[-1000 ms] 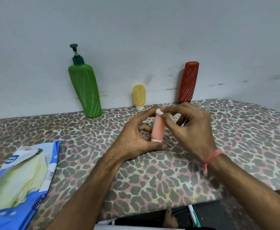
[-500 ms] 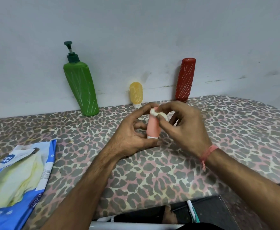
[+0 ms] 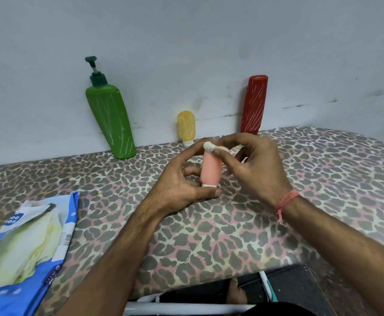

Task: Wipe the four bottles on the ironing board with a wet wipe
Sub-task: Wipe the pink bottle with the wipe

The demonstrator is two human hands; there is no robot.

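My left hand (image 3: 182,179) holds a small pink bottle (image 3: 210,171) upright, cap down, above the middle of the leopard-print ironing board (image 3: 209,236). My right hand (image 3: 254,167) pinches a small wadded white wet wipe (image 3: 211,146) against the bottle's top end. Against the back wall lean a tall green pump bottle (image 3: 110,120), a small yellow bottle (image 3: 186,127) and a red bottle (image 3: 254,104), the last two with white scribble marks.
A blue pack of wet wipes (image 3: 24,242) lies open on the board's near left. The grey wall (image 3: 186,42) rises right behind the bottles. Below the board's near edge I see a white frame tube (image 3: 186,306) and dark floor.
The wipe in my right hand has shifted slightly over the pink bottle's top. Both hands and the bottle stay in about the same place; the view has moved a little.
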